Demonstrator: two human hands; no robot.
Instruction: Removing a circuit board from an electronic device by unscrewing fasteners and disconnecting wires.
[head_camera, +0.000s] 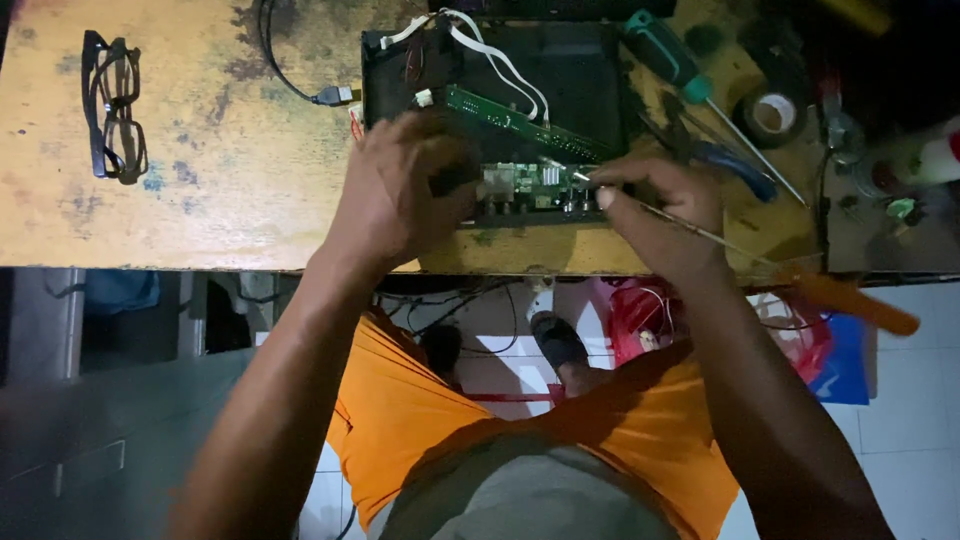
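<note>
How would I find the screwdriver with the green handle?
Look at the worn yellow table, then the open black box at its top edge. Just right of the box lies the green screwdriver, loose, untouched. The right hand holds a different, orange-handled one.

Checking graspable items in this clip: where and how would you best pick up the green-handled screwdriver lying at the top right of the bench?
Probably by the thick green handle, coming from above with fingers across its width. It lies flat and slanted on the table, handle toward the open black case, and the thin shaft offers little grip. Nothing lies on the handle.
</note>
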